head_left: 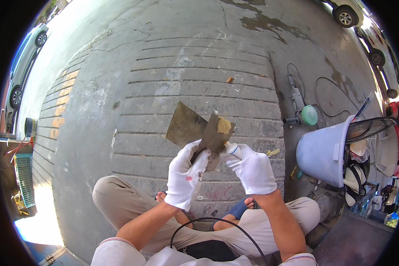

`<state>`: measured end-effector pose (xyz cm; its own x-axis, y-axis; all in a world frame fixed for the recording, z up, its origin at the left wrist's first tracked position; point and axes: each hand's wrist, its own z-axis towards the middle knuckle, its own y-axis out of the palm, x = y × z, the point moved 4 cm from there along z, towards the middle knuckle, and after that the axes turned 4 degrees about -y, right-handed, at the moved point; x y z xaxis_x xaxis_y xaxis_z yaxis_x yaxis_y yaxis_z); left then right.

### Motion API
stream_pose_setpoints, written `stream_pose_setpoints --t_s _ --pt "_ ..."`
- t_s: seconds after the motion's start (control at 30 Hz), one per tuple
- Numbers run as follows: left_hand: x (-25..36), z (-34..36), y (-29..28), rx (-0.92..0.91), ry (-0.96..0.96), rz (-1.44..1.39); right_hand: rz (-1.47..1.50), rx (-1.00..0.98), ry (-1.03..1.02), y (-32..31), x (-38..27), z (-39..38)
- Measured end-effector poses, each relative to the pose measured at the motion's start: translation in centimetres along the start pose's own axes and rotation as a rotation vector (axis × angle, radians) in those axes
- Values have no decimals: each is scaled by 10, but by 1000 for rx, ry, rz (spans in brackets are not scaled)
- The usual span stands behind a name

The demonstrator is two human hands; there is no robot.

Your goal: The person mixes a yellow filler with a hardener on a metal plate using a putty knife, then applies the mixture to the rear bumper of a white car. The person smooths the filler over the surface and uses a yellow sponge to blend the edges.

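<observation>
Holding two plates (185, 124) left hand (183, 173), one tube (232, 149) right hand (254, 171).

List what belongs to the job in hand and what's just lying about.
Likely job:
dark rectangular metal plate bearing tan paste
dark square metal plate
small white tube

Likely idle:
grey power tool with round green pad
pale plastic bucket
crumpled yellow scrap

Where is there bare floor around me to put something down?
To your left, grey concrete floor lies bare between the orange-painted stripes and the flat brown metal plates in your white-gloved left hand. Right is crowded: grey power tool with round green disc, pale plastic bucket.
</observation>
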<state>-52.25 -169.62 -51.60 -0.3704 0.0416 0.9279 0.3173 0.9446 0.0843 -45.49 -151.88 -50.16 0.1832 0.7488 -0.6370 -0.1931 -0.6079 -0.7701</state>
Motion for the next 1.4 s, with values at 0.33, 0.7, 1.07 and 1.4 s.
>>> stream_pose_setpoints --t_s 0.33,0.7,1.07,1.4 --pt "-4 10 4 -91 -55 152 -6 -150 213 16 11 9" --pt "-15 24 -1 -98 -98 102 48 -238 248 26 8 23" --pt "-15 30 -11 -47 -138 -45 -40 -45 92 19 4 21" --pt "-14 29 -13 -54 -157 -132 -124 -109 25 13 1 15"
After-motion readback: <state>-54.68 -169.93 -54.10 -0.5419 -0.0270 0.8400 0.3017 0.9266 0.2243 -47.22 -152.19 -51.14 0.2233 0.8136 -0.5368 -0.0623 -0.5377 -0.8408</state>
